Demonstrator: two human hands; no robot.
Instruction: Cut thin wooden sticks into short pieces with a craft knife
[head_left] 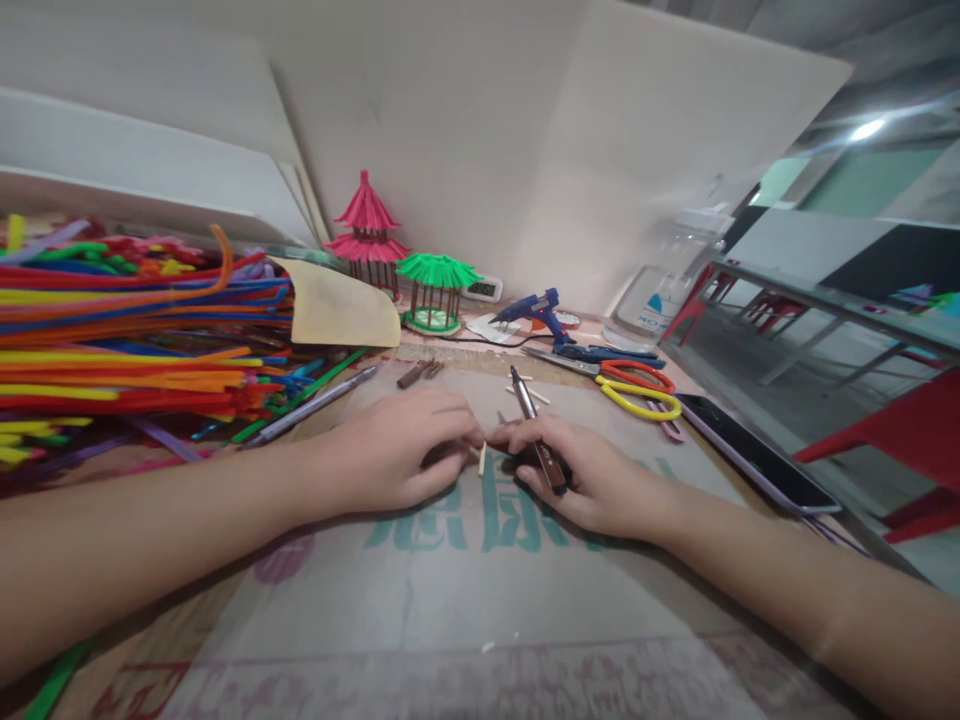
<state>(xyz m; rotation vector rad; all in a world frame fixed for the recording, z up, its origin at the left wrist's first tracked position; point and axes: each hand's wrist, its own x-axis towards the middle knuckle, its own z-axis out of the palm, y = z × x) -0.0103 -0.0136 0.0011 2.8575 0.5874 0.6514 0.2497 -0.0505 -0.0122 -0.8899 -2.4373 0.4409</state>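
Observation:
A brown marker (pixel 551 465) lies across my right hand (pixel 585 470), gripped between the fingers, its dark tip uncovered and pointing away from me. My left hand (pixel 424 450) rests on the work sheet with its fingers curled together. At its fingertips is a short pale wooden stick (pixel 482 460), its upper end also close to my right fingertips. Beyond the right hand lie a few more pale sticks (pixel 536 393). A brown marker cap (pixel 410 376) and short brown-coloured sticks (pixel 433 370) lie beyond the left hand.
Bundles of coloured pipe cleaners (pixel 142 310) fill the left side. A pink pagoda model (pixel 365 235), green-roofed pavilion (pixel 435 290) and blue glue gun (pixel 532 308) stand behind. Scissors (pixel 637 390), a phone (pixel 757 450) and a plastic bottle (pixel 660 285) are to the right.

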